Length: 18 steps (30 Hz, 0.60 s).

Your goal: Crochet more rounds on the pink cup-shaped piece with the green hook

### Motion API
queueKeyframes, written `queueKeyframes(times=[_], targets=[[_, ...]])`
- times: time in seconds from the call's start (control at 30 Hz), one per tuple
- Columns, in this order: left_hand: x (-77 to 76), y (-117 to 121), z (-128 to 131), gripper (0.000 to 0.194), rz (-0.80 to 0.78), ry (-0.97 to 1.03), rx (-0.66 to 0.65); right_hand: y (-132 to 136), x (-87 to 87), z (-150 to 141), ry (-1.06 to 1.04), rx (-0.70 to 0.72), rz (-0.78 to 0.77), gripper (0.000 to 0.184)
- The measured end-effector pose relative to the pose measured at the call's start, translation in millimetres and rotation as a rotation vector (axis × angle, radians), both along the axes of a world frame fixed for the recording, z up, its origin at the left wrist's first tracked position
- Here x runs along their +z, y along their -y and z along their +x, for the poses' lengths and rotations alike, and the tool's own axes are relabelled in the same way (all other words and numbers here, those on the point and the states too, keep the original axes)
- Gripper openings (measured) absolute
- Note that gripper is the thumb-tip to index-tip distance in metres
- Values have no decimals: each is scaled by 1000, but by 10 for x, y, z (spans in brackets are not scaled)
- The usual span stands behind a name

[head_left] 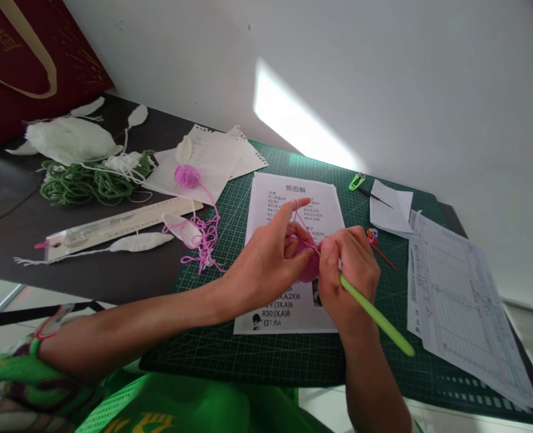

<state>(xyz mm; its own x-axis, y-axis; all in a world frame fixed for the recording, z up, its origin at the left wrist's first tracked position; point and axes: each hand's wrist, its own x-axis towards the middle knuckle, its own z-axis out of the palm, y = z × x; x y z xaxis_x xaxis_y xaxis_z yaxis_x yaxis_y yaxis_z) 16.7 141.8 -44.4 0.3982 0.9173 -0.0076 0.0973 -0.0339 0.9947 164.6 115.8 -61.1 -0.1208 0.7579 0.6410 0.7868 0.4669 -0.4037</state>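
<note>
My left hand [270,252] pinches a small pink crochet piece [309,269], its index finger raised with pink yarn running over it. In my right hand [350,270] is a crochet hook [377,316] with a light green handle, its tip meeting the pink piece. Fingers cover much of the piece. Beneath both hands lies a printed pattern sheet [288,322]. To the left, loose pink yarn [207,240] trails in a tangle from a small pink yarn ball [187,176].
A green cutting mat [248,358] lies under the sheet. Left are white yarn [72,139], green yarn [74,185], a ruler [135,222] and white crocheted leaf shapes [142,242]. Right are green-handled snips [357,181], a red stick [384,257] and written papers [464,300]. A wall stands behind.
</note>
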Motion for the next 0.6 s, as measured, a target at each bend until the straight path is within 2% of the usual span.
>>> queueKeyframes(times=[0.1,0.23,0.43,0.6], targets=[[-3,28,41,64,-48,109,55,-13,-102,-117,-77,-121,112,27],[55,25,72,70,-247,375,34,-7,-162,-185,-142,-194,304,26],[121,-7,14,76,-503,568,-61,-2,-116,-137,-194,-94,458,29],[117,-53,-62,70,-510,589,-101,21,-59,-42,-185,22,390,32]])
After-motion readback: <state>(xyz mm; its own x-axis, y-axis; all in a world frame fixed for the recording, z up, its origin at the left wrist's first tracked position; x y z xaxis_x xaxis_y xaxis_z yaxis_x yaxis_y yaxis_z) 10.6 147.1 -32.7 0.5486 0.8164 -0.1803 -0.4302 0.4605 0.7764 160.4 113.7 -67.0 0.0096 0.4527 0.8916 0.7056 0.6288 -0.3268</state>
